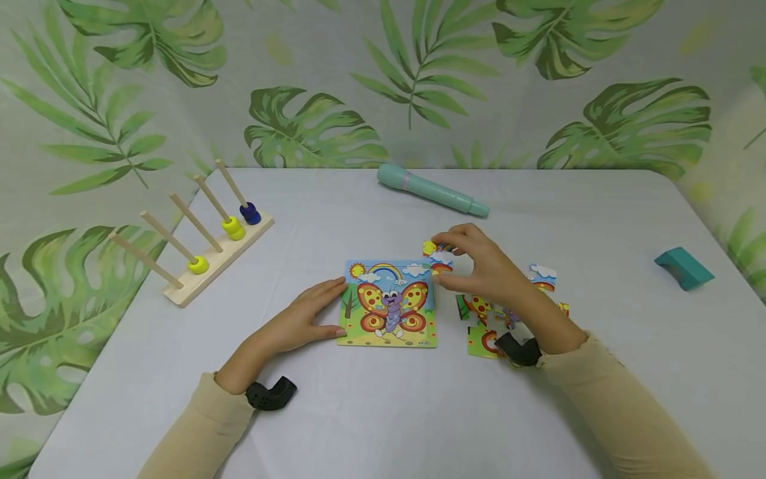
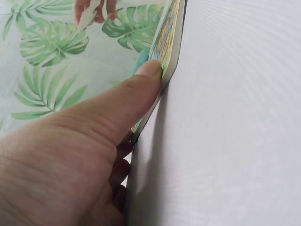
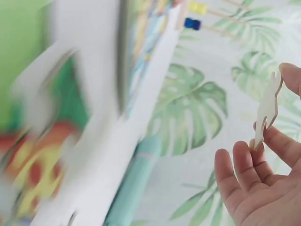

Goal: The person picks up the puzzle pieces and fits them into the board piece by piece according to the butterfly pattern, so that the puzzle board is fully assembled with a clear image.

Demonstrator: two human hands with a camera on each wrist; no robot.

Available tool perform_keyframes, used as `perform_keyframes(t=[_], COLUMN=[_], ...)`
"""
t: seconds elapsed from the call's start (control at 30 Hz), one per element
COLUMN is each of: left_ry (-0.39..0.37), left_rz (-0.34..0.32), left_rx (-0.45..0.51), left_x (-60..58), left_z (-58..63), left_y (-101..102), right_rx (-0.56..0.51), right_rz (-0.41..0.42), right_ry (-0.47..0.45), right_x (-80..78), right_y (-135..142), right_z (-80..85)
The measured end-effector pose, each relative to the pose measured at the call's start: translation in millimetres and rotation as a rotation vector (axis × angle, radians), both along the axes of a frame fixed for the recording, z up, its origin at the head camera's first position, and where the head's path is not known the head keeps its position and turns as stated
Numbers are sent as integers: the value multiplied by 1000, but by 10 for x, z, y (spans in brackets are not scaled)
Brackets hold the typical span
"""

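Observation:
A square butterfly picture puzzle board (image 1: 391,303) lies flat in the middle of the table. My left hand (image 1: 299,322) rests against its left side, fingers fairly straight at the upper part and thumb at the near corner. In the left wrist view the thumb (image 2: 124,101) touches the board's edge. My right hand (image 1: 491,266) pinches a thin wooden puzzle piece (image 1: 441,258) between thumb and fingers, over the board's far right corner. The right wrist view shows the piece (image 3: 268,110) edge-on, its plain back visible. Loose puzzle pieces (image 1: 481,342) lie below the right forearm, partly hidden.
A wooden peg rack (image 1: 221,263) with yellow and blue beads stands at the left. Behind the board lies a mint-green tube-shaped thing (image 1: 433,191). A teal arch block (image 1: 684,268) sits at the far right. Leaf-patterned cloth hangs behind the table.

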State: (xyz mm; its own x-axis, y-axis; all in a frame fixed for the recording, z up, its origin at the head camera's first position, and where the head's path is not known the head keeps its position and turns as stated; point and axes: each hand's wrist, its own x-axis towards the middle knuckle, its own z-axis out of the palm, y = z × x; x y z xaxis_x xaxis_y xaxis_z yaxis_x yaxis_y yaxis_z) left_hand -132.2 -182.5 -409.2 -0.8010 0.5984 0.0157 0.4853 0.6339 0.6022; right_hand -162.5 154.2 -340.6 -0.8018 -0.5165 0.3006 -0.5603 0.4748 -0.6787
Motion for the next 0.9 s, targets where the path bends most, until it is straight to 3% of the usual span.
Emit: perform_keyframes(t=[0.17, 0.4, 0.63, 0.9], left_ry=[3, 8, 15, 0], left_rz=[-6, -14, -15, -8], left_rx=[3, 12, 8, 4], left_x=[5, -2, 1, -1], left_z=[4, 5, 10, 23], left_y=[-3, 1, 7, 7], right_rx=[-60, -44, 90, 282], right_rz=[44, 55, 8, -39], right_ry=[37, -39, -146, -82], right_x=[-6, -41, -92, -154], right_y=[-365, -806, -1005, -1049], right_z=[39, -138, -382, -538])
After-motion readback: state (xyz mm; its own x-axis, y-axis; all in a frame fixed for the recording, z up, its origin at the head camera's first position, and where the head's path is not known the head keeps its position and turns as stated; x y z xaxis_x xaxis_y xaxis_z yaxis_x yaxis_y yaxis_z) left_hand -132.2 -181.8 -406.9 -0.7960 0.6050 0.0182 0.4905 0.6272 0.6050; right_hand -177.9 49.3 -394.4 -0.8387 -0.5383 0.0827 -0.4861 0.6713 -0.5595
